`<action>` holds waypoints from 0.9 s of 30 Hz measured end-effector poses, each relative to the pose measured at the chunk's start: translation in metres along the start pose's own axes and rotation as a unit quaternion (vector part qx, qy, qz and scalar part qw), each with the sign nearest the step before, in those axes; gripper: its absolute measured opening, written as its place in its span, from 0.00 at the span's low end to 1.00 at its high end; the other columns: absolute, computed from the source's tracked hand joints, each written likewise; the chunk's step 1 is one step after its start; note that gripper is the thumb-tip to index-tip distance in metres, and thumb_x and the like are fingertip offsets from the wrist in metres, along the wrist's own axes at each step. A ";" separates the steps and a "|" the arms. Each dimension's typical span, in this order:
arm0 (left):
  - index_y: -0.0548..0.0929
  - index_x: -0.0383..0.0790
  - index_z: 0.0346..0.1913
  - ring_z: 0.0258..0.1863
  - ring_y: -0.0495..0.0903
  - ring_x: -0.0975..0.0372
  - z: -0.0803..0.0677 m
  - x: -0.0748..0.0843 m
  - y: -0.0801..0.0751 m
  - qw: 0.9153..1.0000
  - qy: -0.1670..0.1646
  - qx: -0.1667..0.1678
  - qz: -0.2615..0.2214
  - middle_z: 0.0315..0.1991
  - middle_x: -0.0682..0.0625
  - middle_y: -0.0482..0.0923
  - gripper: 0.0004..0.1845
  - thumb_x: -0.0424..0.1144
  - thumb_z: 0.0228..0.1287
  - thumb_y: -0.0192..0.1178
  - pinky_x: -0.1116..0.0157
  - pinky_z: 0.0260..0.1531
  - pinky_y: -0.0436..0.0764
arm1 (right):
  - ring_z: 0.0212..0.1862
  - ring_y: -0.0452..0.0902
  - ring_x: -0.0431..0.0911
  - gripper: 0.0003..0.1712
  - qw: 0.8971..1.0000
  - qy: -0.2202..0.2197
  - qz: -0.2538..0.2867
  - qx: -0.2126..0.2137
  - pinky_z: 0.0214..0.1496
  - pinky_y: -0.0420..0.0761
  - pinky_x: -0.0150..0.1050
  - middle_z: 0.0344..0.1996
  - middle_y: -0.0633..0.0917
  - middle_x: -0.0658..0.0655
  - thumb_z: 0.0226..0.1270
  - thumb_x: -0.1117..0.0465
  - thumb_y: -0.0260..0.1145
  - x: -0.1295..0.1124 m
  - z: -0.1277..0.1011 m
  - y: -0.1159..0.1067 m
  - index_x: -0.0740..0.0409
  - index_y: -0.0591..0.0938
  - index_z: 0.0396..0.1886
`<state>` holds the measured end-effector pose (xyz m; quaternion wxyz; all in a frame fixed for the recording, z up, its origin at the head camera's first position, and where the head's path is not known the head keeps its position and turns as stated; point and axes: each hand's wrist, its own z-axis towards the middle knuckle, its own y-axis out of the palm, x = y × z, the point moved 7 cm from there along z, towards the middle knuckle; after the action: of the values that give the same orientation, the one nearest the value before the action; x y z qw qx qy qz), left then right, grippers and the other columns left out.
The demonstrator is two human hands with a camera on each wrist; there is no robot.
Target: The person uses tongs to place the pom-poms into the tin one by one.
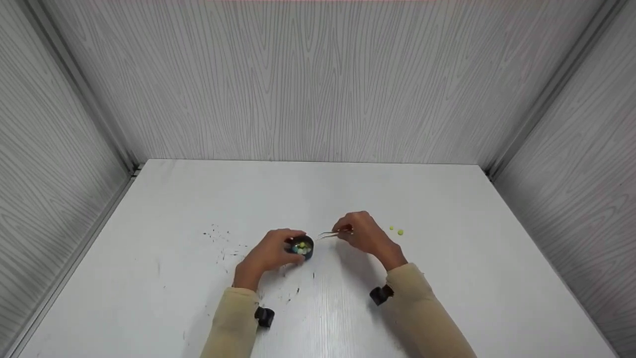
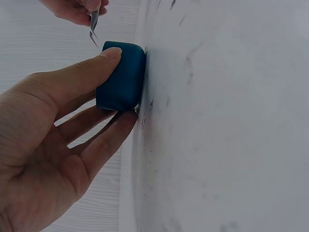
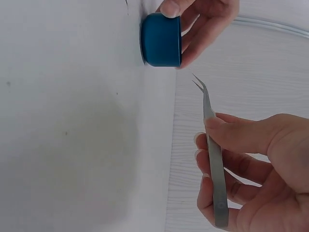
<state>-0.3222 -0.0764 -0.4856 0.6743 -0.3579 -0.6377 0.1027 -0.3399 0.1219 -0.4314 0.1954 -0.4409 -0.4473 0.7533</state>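
Note:
A small dark blue cup [image 3: 161, 41] stands upright on the white table. Inside it, in the head view, lie several small beads [image 1: 301, 248] in yellow-green, white and pale blue. My left hand [image 1: 271, 251] holds the cup [image 2: 126, 79] from the side, thumb on one wall and fingers on the other. To the right of the cup, my right hand [image 1: 365, 233] pinches a pair of bent-tip metal tweezers [image 3: 217, 169]. Their tips are slightly apart, point toward the cup and hold nothing visible.
Two yellow-green beads [image 1: 400, 232] lie on the table [image 1: 447, 209] to the right of my right hand. Dark scuff marks [image 1: 218, 238] dot the surface at the left. Grey wood-grain panels [image 1: 308, 79] enclose the back and both sides.

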 end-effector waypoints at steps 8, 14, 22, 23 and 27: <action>0.79 0.45 0.69 0.65 0.80 0.46 -0.001 -0.001 0.000 1.000 -0.012 0.003 0.000 0.66 0.44 0.80 0.33 0.35 0.60 0.75 0.47 0.66 0.78 | 0.42 0.88 0.51 0.09 1.000 0.008 0.010 0.003 0.48 0.88 0.48 0.39 0.92 0.60 0.64 0.74 0.71 0.019 -0.012 -0.025 0.63 0.92 0.42; 0.78 0.45 0.70 0.64 0.80 0.46 -0.001 -0.002 0.000 1.000 -0.010 0.000 -0.001 0.66 0.44 0.79 0.33 0.35 0.61 0.75 0.47 0.66 0.79 | 0.43 0.88 0.53 0.10 0.999 0.019 0.025 0.017 0.48 0.88 0.50 0.38 0.91 0.60 0.63 0.75 0.71 0.037 -0.023 -0.043 0.63 0.92 0.42; 0.79 0.45 0.70 0.63 0.81 0.46 -0.002 -0.002 0.000 1.000 -0.005 -0.002 -0.004 0.66 0.44 0.79 0.33 0.35 0.61 0.75 0.47 0.64 0.80 | 0.40 0.86 0.51 0.10 0.998 0.046 0.017 0.037 0.44 0.85 0.43 0.36 0.91 0.59 0.61 0.75 0.72 0.064 -0.038 -0.062 0.62 0.92 0.40; 0.79 0.45 0.70 0.63 0.81 0.46 -0.002 -0.002 0.000 1.000 -0.005 -0.002 -0.004 0.66 0.44 0.79 0.33 0.35 0.61 0.75 0.47 0.64 0.80 | 0.39 0.86 0.50 0.10 0.998 0.053 0.014 0.040 0.43 0.84 0.41 0.36 0.91 0.58 0.61 0.75 0.73 0.068 -0.040 -0.064 0.61 0.92 0.40; 0.78 0.45 0.70 0.64 0.80 0.46 -0.002 -0.002 0.000 1.000 -0.005 -0.003 -0.004 0.66 0.44 0.79 0.33 0.36 0.61 0.75 0.47 0.64 0.80 | 0.38 0.83 0.48 0.11 0.996 0.071 -0.003 0.048 0.40 0.80 0.37 0.35 0.91 0.57 0.61 0.75 0.72 0.085 -0.049 -0.071 0.60 0.92 0.40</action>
<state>-0.3207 -0.0782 -0.4871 0.6708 -0.3564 -0.6427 0.0997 -0.3513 0.2418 -0.4231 0.2498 -0.4821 -0.3970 0.7400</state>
